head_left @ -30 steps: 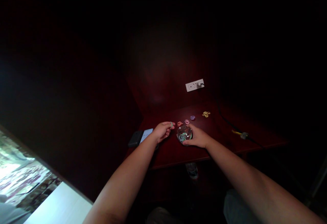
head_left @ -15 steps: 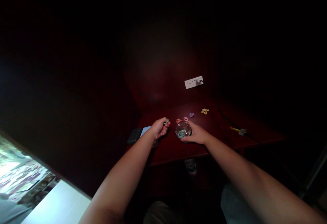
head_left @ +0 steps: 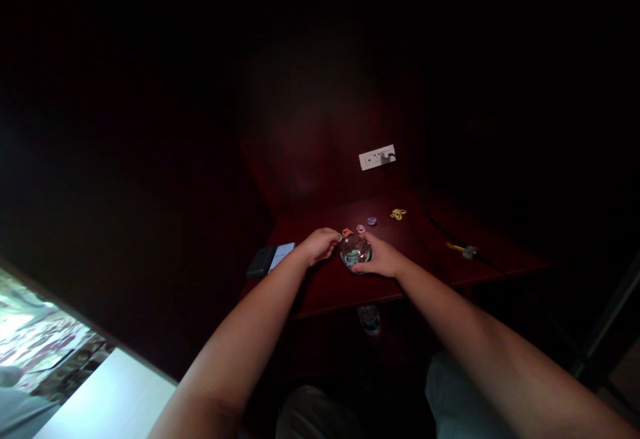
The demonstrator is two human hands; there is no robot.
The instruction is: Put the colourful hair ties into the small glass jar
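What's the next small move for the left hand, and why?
Probably set the green band down on the table, just left of the orange group. The left hand pinches it there, the pink group, purple group and yellow group lie apart by colour, and the right hand holds the glass bowl.

Bare forearms [head_left: 250, 332] lead to a bare left hand [head_left: 320, 247] and right hand [head_left: 383, 257]; muted grey cloth [head_left: 453, 402] covers the right leg, while darker, brownish fabric [head_left: 313, 417] shows at the left knee.
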